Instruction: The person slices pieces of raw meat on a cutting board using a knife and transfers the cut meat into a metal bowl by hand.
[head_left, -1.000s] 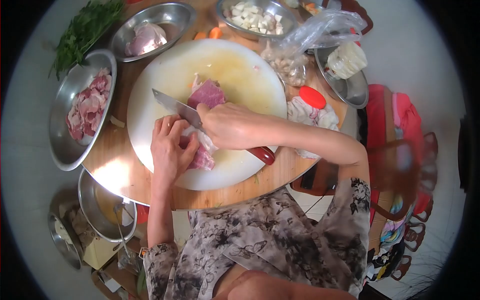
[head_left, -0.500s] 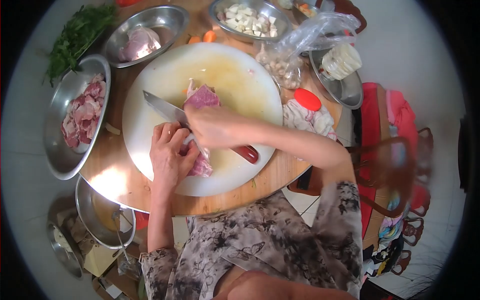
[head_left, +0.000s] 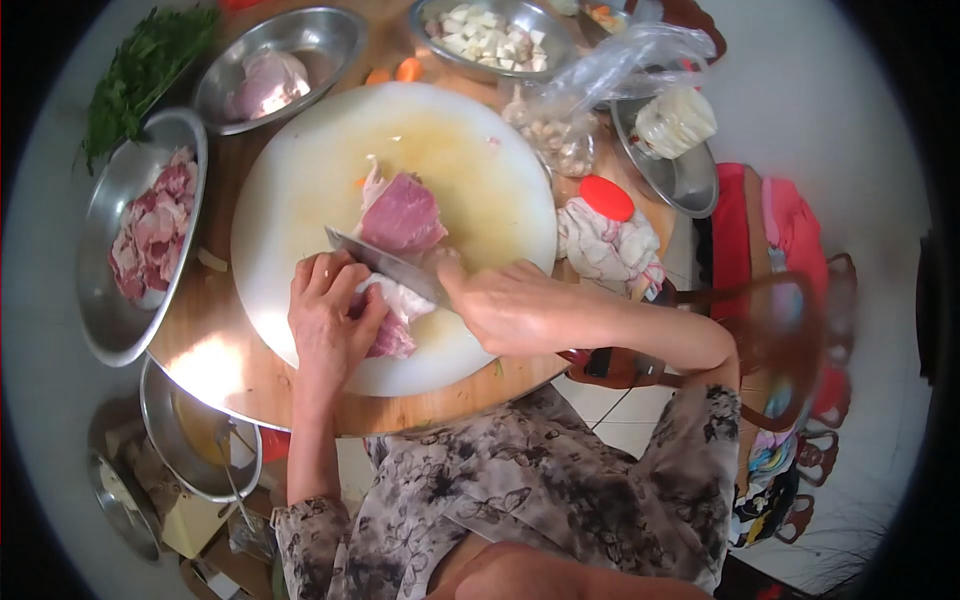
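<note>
My right hand (head_left: 510, 305) is wrapped round the handle of a knife (head_left: 390, 266), whose blade points to the upper left across the meat. Under the fingers of my left hand (head_left: 328, 315) is a pale and pink piece of meat (head_left: 393, 335), pressed on the round white cutting board (head_left: 290, 200). A larger pink chunk (head_left: 403, 214) lies just beyond the blade. Where the blade meets the meat is partly hidden by my fingers.
Left of the board stands a bowl of meat pieces (head_left: 157, 228), with green herbs (head_left: 150, 75) behind it. Another meat bowl (head_left: 335, 40), a bowl of white cubes (head_left: 492, 38), bagged garlic (head_left: 555, 140), a red lid (head_left: 606, 198) and a cloth (head_left: 605, 245) surround the board.
The knife and my right hand have moved down and toward me, uncovering more of the larger chunk. My left hand still presses on the meat. The whole view has shifted slightly.
</note>
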